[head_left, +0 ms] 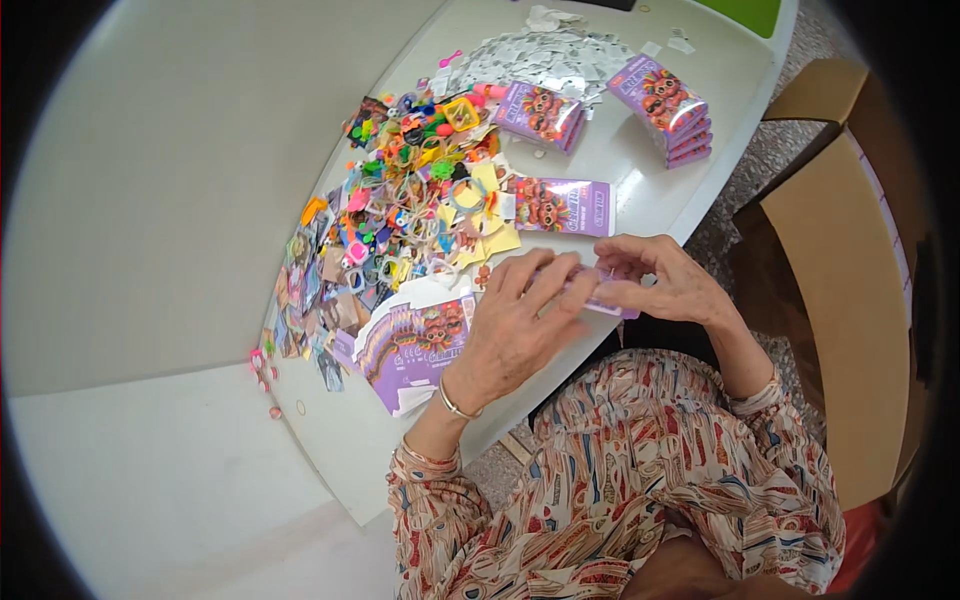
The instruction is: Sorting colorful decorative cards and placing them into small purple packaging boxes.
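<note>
Between my hands at the table's near edge is a small purple box (603, 301), mostly hidden by fingers. My left hand (520, 318), slightly blurred, curls over its left part with bent fingers. At the right end, my right hand (668, 283) grips it with thumb and fingertips. Just beyond lies a purple printed box (565, 206) with bright cartoon figures. To the left is a fanned stack of flat purple cartons (415, 345), partly covered by my left hand and wrist.
A heap of colourful small toys and bands (410, 200) spreads over the table's left side, with yellow paper pieces (497, 238). Behind are filled purple boxes (541, 112), another stack (665, 105) and silvery-white packets (545, 58). An open cardboard carton (830, 240) stands at right.
</note>
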The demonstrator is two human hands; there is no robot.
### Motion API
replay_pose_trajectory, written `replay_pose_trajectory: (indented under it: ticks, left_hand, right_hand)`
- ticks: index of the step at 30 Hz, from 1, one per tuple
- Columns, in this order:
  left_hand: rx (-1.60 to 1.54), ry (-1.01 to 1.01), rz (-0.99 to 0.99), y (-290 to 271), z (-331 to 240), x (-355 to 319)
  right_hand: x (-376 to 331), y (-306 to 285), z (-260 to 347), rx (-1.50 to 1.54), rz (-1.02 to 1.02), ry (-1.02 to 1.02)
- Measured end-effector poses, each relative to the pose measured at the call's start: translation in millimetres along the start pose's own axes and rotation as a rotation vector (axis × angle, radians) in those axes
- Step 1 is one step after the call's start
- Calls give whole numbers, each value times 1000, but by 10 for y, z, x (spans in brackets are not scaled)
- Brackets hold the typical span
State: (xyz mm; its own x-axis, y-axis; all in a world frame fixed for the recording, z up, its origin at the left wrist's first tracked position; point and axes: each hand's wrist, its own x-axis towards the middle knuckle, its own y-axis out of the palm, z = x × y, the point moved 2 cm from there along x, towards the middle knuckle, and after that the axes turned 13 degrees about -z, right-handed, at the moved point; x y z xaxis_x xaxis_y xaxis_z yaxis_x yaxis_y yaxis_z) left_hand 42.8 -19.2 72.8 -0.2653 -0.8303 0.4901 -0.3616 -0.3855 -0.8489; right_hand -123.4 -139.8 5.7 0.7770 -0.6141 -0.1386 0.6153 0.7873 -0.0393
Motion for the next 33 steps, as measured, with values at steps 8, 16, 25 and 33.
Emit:
replay_pose_trajectory:
  ticks: [8, 16, 25, 33]
  left_hand:
    - [-905, -1115, -568, 501, -114, -377]
    - [-417, -615, -168, 295, -100, -499]
    - [511, -598, -189, 33, 980, -999]
    - [495, -639, -342, -31, 944, -962]
  right_hand:
    - [-39, 411, -109, 348, -197, -48]
    - [-12, 551, -5, 33, -282, -39]
    - [-11, 764, -324, -527, -436, -463]
    - [-11, 624, -274, -464, -421, -410]
